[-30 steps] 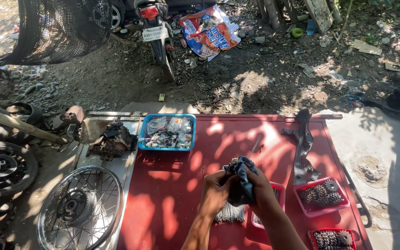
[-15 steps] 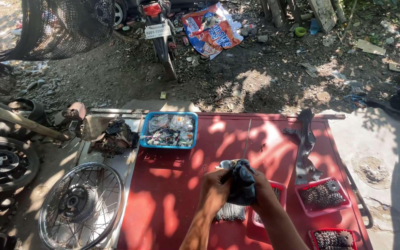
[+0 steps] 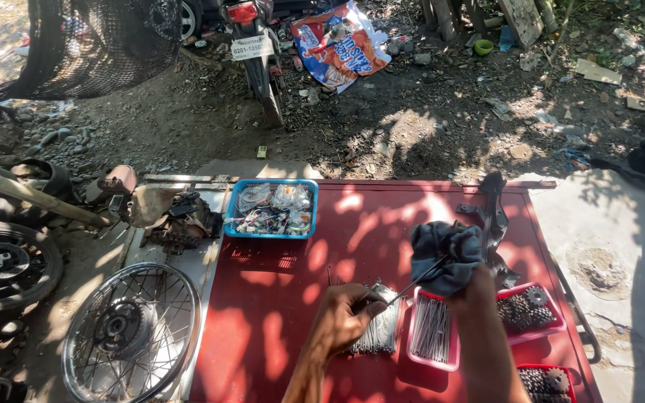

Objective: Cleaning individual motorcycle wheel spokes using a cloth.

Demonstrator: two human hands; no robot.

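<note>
My left hand (image 3: 343,319) pinches the near end of a thin metal spoke (image 3: 412,283) above the red table (image 3: 278,298). The spoke slants up to the right into a dark blue-grey cloth (image 3: 446,250). My right hand (image 3: 473,287) grips that cloth from below, wrapped around the spoke's far end. A loose bundle of spokes (image 3: 378,336) lies on the table under my left hand. A pink tray (image 3: 433,332) with more spokes sits just right of the bundle.
A blue tray of wires (image 3: 272,209) stands at the table's back left. Two red trays of small metal parts (image 3: 525,310) (image 3: 545,380) are at the right, behind them a black metal bracket (image 3: 494,216). A spoked wheel (image 3: 132,328), engine part (image 3: 181,220) and tyre (image 3: 1,261) lie left.
My hands were close together around the cloth; now they are apart, the cloth has slid to the right along the spoke, and the bare spoke shows between them.
</note>
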